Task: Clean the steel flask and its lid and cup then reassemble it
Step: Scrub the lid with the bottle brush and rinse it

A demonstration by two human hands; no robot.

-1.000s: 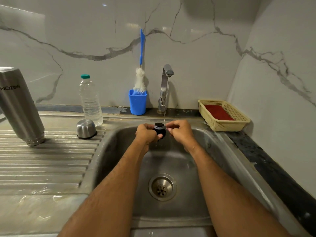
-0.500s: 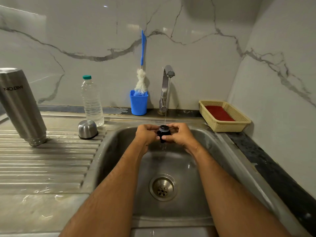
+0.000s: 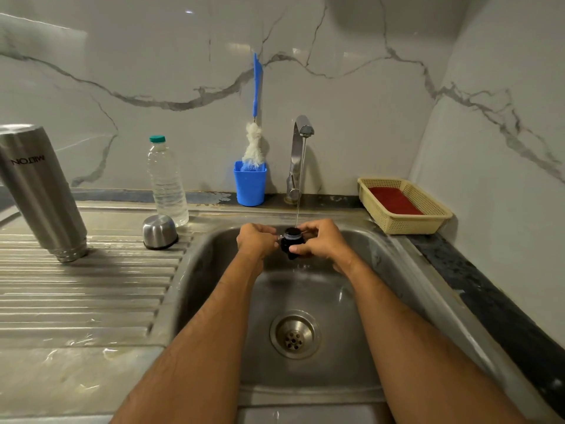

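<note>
Three parts of the job lie apart right now, and I take them from the biggest down. The sink spreads under my forearms, its drain below my wrists. The flask stands mouth-down and tilted on the ribbed draining board, far off to my left, well apart from both hands, its long axis leaning away from the basin. The cup sits upside down on the same board, just beside the plastic bottle, between the flask and the basin, nearer my left hand than my right hand. The smallest piece, the lid, is between my hands, directly under the thin stream from the tap, held roughly upright with its top turned up to the water. My right hand's fingers curl around its near and right side, thumb low on it; my left hand's fingers close in on its left side, touching it, though I cannot tell how firmly. So the lid lies dead centre of my grip, and I judge that my left hand will have the shorter reach when the flask and cup are wanted.
</note>
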